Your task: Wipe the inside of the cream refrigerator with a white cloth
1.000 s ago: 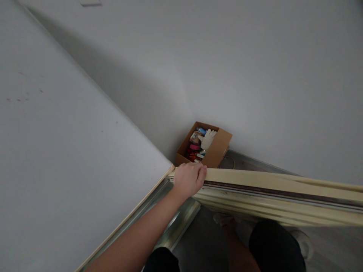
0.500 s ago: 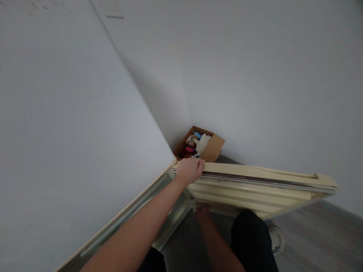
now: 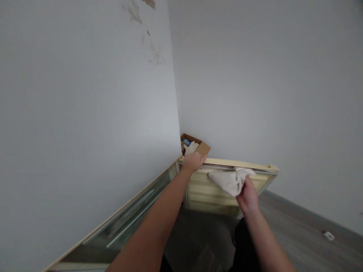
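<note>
My left hand (image 3: 193, 161) is closed over the top edge of an open fridge door (image 3: 241, 164), close to its hinge side. The door has a cream rim and a ribbed, yellowish inner lining. My right hand (image 3: 248, 196) grips a bunched white cloth (image 3: 231, 182), held up at the inner face of the door near its top; whether the cloth touches it I cannot tell. On the left is the white fridge body (image 3: 127, 124), with its cavity (image 3: 136, 211) in view below and glassy shelf edges inside.
Behind the door, a cardboard box (image 3: 203, 148) stands in the corner with a pale glove (image 3: 191, 148) and other items in it. A white wall (image 3: 255, 94) rises behind. A small white object (image 3: 329, 235) lies on the grey floor (image 3: 295, 226) at right.
My right hand has come up from low by the door's hinge side to near its top, bringing the white cloth. My left hand still holds the door edge. The view has shifted.
</note>
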Demonstrator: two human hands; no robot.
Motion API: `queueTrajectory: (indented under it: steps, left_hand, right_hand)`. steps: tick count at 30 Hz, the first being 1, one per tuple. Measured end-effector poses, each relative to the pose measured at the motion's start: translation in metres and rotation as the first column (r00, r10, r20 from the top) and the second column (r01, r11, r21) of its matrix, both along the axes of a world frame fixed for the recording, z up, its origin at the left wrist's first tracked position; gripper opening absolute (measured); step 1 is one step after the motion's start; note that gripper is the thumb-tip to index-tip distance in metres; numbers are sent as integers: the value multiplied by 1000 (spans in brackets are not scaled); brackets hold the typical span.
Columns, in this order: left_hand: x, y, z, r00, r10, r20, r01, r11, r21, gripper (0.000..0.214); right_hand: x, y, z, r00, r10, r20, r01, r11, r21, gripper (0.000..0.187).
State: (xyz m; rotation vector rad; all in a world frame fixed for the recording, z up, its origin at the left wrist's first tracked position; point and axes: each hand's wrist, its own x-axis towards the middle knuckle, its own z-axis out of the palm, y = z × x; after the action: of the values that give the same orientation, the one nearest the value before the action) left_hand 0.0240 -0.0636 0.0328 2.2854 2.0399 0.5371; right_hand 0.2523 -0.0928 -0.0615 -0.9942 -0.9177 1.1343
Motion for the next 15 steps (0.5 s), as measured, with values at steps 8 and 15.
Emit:
queueTrajectory:
  steps: [8,15]
  left_hand:
    - [-8,-35,5,996,-65,55,62,997,40,40]
    - [-4,-56,-17,993,-89,84,86,996,35,50]
  right_hand:
    - [82,69,49,19,-174,984,98,980,172,48]
    - [83,73,68,-141,130,982,-14,991,-133,70]
